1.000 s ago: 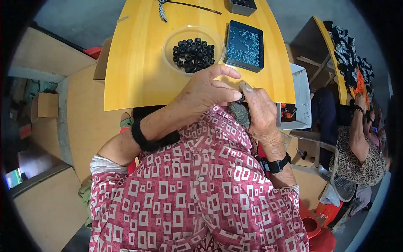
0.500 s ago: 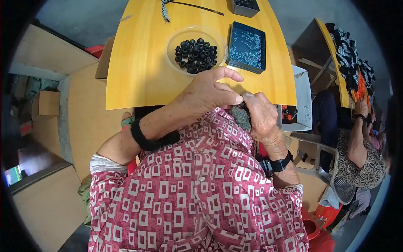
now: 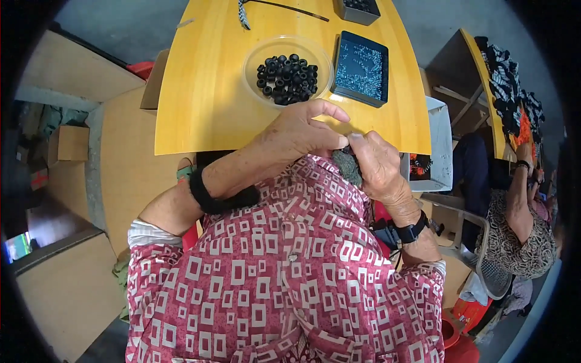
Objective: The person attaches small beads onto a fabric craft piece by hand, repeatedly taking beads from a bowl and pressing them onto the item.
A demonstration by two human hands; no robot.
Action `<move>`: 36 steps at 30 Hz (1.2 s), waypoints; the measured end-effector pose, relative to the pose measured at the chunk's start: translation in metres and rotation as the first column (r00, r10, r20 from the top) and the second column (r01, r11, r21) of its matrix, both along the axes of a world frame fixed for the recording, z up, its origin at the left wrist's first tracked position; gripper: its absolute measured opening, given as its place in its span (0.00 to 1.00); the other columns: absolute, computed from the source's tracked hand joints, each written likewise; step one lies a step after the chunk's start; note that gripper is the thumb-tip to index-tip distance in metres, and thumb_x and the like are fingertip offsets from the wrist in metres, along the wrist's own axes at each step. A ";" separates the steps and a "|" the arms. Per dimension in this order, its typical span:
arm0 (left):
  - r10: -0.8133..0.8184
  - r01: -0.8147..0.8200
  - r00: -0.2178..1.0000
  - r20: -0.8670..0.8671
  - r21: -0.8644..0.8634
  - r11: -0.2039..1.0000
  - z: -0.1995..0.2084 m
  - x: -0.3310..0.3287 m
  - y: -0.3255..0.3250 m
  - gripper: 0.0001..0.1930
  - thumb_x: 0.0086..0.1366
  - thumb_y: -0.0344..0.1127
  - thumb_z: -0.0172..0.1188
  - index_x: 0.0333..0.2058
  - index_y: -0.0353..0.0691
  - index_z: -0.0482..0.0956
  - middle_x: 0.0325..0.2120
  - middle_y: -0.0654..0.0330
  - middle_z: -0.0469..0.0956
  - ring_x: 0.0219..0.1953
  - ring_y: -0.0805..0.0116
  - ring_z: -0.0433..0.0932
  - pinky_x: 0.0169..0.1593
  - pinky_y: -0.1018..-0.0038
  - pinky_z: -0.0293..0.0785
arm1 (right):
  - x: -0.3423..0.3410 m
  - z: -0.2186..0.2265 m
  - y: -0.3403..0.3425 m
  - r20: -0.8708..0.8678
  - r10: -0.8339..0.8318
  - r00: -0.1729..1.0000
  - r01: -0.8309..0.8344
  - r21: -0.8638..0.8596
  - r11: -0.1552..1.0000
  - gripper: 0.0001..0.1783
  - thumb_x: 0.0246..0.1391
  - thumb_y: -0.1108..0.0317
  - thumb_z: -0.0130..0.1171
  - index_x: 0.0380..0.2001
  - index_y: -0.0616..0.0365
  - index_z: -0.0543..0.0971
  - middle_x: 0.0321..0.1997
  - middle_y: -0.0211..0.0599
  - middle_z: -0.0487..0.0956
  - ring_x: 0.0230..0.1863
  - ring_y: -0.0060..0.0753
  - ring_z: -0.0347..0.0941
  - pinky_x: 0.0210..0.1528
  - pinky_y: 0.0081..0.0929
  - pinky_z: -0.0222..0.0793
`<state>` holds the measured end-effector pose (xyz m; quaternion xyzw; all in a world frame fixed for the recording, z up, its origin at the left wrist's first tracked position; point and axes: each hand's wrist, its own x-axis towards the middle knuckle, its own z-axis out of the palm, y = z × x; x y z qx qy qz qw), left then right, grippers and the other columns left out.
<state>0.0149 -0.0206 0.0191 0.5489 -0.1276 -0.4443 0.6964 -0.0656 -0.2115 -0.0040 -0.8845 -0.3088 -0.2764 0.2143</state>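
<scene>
Just off the table's near edge, both my hands meet at their fingertips. My right hand [image 3: 380, 163] is closed round a dark grey-green, fuzzy textile-like piece [image 3: 346, 167], whose exact kind I cannot make out. My left hand [image 3: 305, 130] pinches with thumb and a finger at the top of that piece, its index finger stretched out above; what the pinch holds is too small to tell. Beyond my hands, a clear round plastic tub [image 3: 249, 85] holds many black beads [image 3: 287, 78] with wide holes. Right of it lies a dark rectangular tray [image 3: 362, 101] with small pale-blue beads.
The yellow table [image 3: 200, 115] bears a thin dark stick [image 3: 290, 9] with a patterned cord and another small box [image 3: 360, 13] of dark pieces. A white bin [image 3: 440, 145] stands off its right side. Farther right, a person [image 3: 517, 224] sits at another table.
The view has shifted slightly, so the table and its containers appear a little to the right. My hands keep nearly the same pinch and grip on the fuzzy piece.
</scene>
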 end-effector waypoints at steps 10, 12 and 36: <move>0.076 -0.057 0.974 0.215 -0.096 0.994 0.012 0.005 0.000 0.19 0.65 0.38 0.59 0.51 0.35 0.72 0.36 0.59 0.80 0.40 0.75 0.78 0.47 0.79 0.73 | -0.004 0.026 0.010 0.070 -0.025 0.997 0.019 0.077 0.997 0.22 0.31 0.80 0.61 0.37 0.74 0.75 0.25 0.45 0.76 0.22 0.40 0.72 0.23 0.30 0.69; 0.096 -0.068 0.956 0.276 -0.109 0.992 0.018 0.001 -0.006 0.19 0.66 0.40 0.57 0.51 0.34 0.71 0.41 0.57 0.80 0.44 0.73 0.78 0.50 0.78 0.72 | -0.002 0.030 0.016 0.053 -0.009 0.999 0.004 0.092 0.996 0.22 0.32 0.80 0.61 0.37 0.75 0.75 0.28 0.47 0.77 0.25 0.44 0.74 0.26 0.31 0.71; 0.232 -0.234 0.971 -0.052 -0.380 0.895 0.053 -0.010 -0.018 0.34 0.69 0.60 0.38 0.44 0.29 0.74 0.45 0.51 0.76 0.50 0.64 0.73 0.58 0.69 0.65 | 0.035 0.044 0.058 0.092 0.026 0.995 -0.056 0.340 0.939 0.18 0.41 0.75 0.65 0.38 0.69 0.75 0.22 0.39 0.72 0.22 0.37 0.71 0.25 0.29 0.67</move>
